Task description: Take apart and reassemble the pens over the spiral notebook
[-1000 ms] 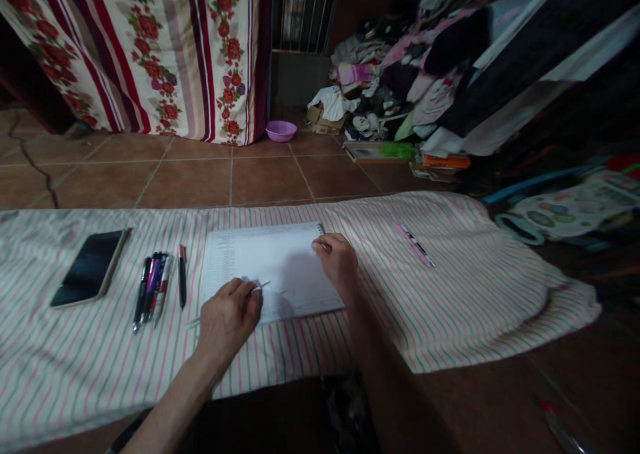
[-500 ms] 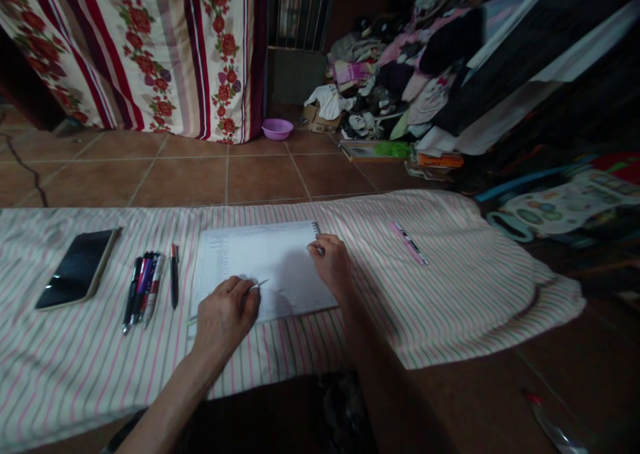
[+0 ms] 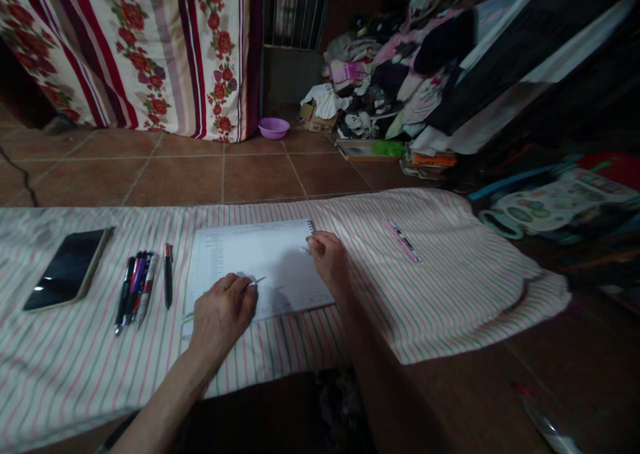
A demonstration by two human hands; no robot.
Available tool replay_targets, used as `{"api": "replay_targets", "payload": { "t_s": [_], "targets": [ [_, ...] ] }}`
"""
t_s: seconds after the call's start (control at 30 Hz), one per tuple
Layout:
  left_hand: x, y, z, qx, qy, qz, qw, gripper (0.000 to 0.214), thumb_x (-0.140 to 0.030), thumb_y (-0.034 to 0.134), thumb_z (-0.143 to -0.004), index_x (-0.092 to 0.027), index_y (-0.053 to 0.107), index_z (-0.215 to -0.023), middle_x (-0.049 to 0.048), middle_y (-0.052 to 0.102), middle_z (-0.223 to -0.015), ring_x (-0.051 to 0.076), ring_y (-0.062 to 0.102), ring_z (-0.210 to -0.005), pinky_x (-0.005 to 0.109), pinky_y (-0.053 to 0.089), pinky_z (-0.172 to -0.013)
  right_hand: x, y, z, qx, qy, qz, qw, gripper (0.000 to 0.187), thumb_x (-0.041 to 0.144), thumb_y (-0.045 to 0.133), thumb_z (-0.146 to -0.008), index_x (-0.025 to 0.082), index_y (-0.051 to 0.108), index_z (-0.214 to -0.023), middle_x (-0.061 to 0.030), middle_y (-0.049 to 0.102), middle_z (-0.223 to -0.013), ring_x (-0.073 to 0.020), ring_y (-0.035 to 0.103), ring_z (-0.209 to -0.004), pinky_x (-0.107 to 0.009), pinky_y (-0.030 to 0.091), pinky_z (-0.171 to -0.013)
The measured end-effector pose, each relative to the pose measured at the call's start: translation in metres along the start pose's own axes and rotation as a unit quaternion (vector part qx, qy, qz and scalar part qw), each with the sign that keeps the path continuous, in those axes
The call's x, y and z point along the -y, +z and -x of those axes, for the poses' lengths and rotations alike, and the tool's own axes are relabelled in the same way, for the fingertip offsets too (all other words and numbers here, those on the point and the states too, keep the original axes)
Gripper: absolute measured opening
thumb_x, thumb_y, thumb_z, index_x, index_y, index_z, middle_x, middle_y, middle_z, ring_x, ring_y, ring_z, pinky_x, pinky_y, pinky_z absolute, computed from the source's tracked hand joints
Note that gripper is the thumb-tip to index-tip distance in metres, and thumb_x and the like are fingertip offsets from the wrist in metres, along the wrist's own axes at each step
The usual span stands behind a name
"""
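A white spiral notebook (image 3: 255,261) lies open on a pink-and-green striped cloth (image 3: 450,287) spread on the floor. My left hand (image 3: 223,314) rests on the notebook's near left part, fingers closed round a thin pen (image 3: 255,282) whose tip touches the page. My right hand (image 3: 327,261) sits on the notebook's right edge near the spiral, fingers curled and pressed on the paper. Left of the notebook lie a single pen (image 3: 168,282), a bunch of several pens (image 3: 133,293) and a dark phone (image 3: 65,269). A pink pen (image 3: 401,239) lies to the right.
Brown floor tiles (image 3: 250,174) stretch beyond the cloth. A floral striped sheet (image 3: 150,47) hangs at the back left, a purple bowl (image 3: 273,128) beside it. A heap of clothes (image 3: 400,74) fills the back right. A patterned plastic mat (image 3: 550,204) lies at right.
The view has drifted a little, so everything sits slightly further left. Both hands stay on the notebook, with the pen still in my left hand.
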State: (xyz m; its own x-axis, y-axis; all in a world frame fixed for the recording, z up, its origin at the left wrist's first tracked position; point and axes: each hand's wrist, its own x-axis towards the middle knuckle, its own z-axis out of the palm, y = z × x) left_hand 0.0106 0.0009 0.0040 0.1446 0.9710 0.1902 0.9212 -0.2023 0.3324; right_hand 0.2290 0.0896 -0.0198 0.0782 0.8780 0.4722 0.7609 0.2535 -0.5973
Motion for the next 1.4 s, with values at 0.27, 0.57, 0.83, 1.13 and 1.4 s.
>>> {"api": "replay_targets", "payload": {
  "t_s": [0.27, 0.57, 0.83, 1.13, 1.4],
  "targets": [
    [-0.003, 0.000, -0.002, -0.016, 0.001, 0.001, 1.000, 0.028, -0.034, 0.039, -0.086, -0.020, 0.063, -0.088, 0.0027, 0.064, -0.081, 0.016, 0.060, -0.071, 0.025, 0.039, -0.055, 0.038, 0.002, 0.018, 0.037, 0.096, -0.182, 0.978, 0.025, 0.033, 0.049, -0.082, 0.017, 0.059, -0.097, -0.0061, 0.066, -0.080, -0.0148, 0.063, -0.069, -0.027, 0.052, -0.066],
    [-0.006, -0.001, -0.006, -0.036, -0.036, 0.009, 0.999, 0.025, -0.030, 0.040, -0.086, -0.020, 0.063, -0.092, 0.0027, 0.065, -0.086, 0.016, 0.061, -0.073, 0.025, 0.038, -0.057, 0.083, 0.027, 0.054, 0.211, 0.260, -0.430, 0.839, 0.030, 0.037, 0.059, -0.072, 0.017, 0.056, -0.095, 0.0001, 0.061, -0.069, -0.0118, 0.061, -0.059, -0.019, 0.048, -0.043],
    [-0.008, -0.001, -0.005, -0.036, -0.033, 0.005, 0.999, 0.025, -0.029, 0.041, -0.086, -0.020, 0.063, -0.094, 0.0027, 0.065, -0.087, 0.017, 0.061, -0.074, 0.026, 0.039, -0.058, 0.095, 0.020, 0.054, 0.205, 0.355, -0.469, 0.782, 0.022, 0.030, 0.063, -0.066, 0.015, 0.058, -0.081, 0.0003, 0.062, -0.068, -0.0104, 0.059, -0.060, -0.016, 0.043, -0.041],
    [-0.007, 0.000, -0.005, -0.044, -0.009, 0.005, 0.999, 0.024, -0.028, 0.041, -0.087, -0.020, 0.063, -0.093, 0.0025, 0.064, -0.086, 0.017, 0.060, -0.072, 0.026, 0.040, -0.058, 0.099, 0.021, 0.053, 0.205, 0.345, -0.452, 0.797, 0.015, 0.027, 0.061, -0.063, 0.015, 0.060, -0.070, 0.0010, 0.060, -0.061, -0.0102, 0.056, -0.055, -0.015, 0.034, -0.035],
    [-0.004, -0.001, -0.004, -0.039, -0.001, 0.023, 0.999, 0.026, -0.028, 0.038, -0.088, -0.020, 0.062, -0.095, 0.0035, 0.064, -0.089, 0.017, 0.060, -0.076, 0.027, 0.042, -0.064, 0.097, 0.020, 0.052, 0.195, 0.346, -0.464, 0.792, 0.017, 0.032, 0.064, -0.064, 0.016, 0.061, -0.067, 0.0007, 0.060, -0.062, -0.0097, 0.055, -0.055, -0.016, 0.034, -0.037]
  ]
}}
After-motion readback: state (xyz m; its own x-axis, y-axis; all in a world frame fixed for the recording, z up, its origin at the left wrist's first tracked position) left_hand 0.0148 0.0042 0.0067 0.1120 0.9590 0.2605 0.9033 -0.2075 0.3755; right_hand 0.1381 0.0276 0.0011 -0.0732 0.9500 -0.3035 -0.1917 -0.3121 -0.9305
